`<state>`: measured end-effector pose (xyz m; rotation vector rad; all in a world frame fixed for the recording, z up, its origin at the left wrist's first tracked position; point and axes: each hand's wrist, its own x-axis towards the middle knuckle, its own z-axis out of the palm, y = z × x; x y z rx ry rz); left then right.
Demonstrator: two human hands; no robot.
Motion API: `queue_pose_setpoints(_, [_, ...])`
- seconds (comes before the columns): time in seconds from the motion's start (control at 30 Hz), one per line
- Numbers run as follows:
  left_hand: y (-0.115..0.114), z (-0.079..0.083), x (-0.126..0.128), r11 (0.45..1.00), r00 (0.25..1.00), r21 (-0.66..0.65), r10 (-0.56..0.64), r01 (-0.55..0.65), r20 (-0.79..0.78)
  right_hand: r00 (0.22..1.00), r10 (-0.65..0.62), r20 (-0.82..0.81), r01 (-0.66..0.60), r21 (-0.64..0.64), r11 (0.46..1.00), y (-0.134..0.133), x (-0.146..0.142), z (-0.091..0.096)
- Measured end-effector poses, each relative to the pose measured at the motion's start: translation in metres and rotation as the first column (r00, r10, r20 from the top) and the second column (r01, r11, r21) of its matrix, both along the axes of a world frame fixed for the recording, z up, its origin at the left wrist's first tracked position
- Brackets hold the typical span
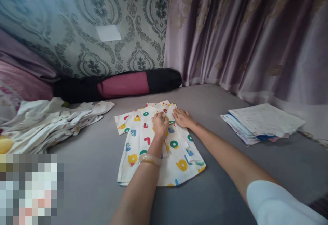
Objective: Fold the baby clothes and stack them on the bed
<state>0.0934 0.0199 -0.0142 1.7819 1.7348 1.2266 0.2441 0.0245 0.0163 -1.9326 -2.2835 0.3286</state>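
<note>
A small white shirt (147, 129) with a colourful print of letters and shapes lies spread on the grey bed. Its left sleeve sticks out to the side, while the right side looks folded inward. On the upper middle of the shirt is my left hand (161, 124), fingers curled and closed on the fabric; a pale bangle (150, 159) circles that wrist. My right hand (182, 117) lies flat with fingers stretched out along the shirt's upper right edge, touching it. The cloth under both hands is partly hidden.
A stack of folded clothes (266, 119) lies to the right on the bed (217, 191). At the left is a loose heap of light clothes (61, 122). A long black and maroon bolster (123, 84) rests along the wall, and purple curtains (230, 30) hang behind.
</note>
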Motion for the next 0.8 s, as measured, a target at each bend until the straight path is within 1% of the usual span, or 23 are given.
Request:
queue_pose_setpoints(0.1, [-0.002,0.003,0.0,1.0,1.0,-0.018,0.007,-0.007,-0.016,1.0,-0.016,0.022,0.016,-0.022,1.0,0.011,0.001,0.003])
queue_pose_setpoints(0.2, [-0.002,0.004,0.0,0.999,1.0,-0.044,0.009,-0.01,-0.02,0.998,-0.049,0.032,0.048,0.028,0.998,0.016,-0.003,-0.002])
queue_pose_setpoints(0.33, [0.0,0.004,0.0,0.999,1.0,-0.052,0.01,-0.011,-0.019,0.992,-0.125,0.019,0.121,0.121,0.985,0.015,-0.01,-0.012])
queue_pose_setpoints(0.5, [0.002,0.003,-0.001,1.0,1.0,-0.019,-0.023,0.023,-0.014,0.991,-0.131,0.018,0.127,0.165,0.978,0.011,-0.013,-0.014])
queue_pose_setpoints(0.63, [0.001,0.001,-0.001,0.998,0.998,0.013,-0.056,0.056,-0.002,0.987,-0.153,-0.051,0.159,0.163,0.974,0.012,-0.01,-0.014])
queue_pose_setpoints(0.8, [-0.002,0.001,-0.001,0.996,0.997,0.041,-0.074,0.073,0.006,0.959,-0.223,-0.176,0.251,0.16,0.955,0.017,-0.004,-0.012])
